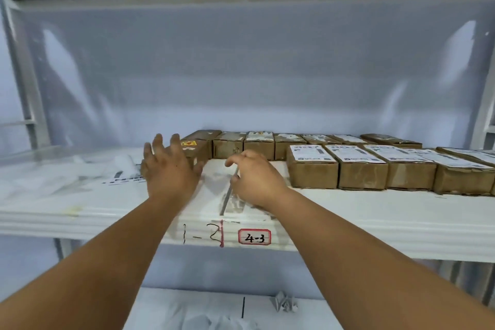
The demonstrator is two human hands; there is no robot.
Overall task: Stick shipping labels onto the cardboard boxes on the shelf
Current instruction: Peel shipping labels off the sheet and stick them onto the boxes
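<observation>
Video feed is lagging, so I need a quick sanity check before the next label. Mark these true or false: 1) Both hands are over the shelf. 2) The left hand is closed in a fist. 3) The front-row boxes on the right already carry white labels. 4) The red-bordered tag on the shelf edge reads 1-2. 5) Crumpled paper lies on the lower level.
1) True: the left hand and right hand are both over the shelf.
2) False: its fingers are spread open.
3) True: the front-row boxes have white labels on top.
4) False: the red-bordered tag reads 4-3; "1-2" is handwritten beside it.
5) True: crumpled paper lies on the lower level.
</observation>
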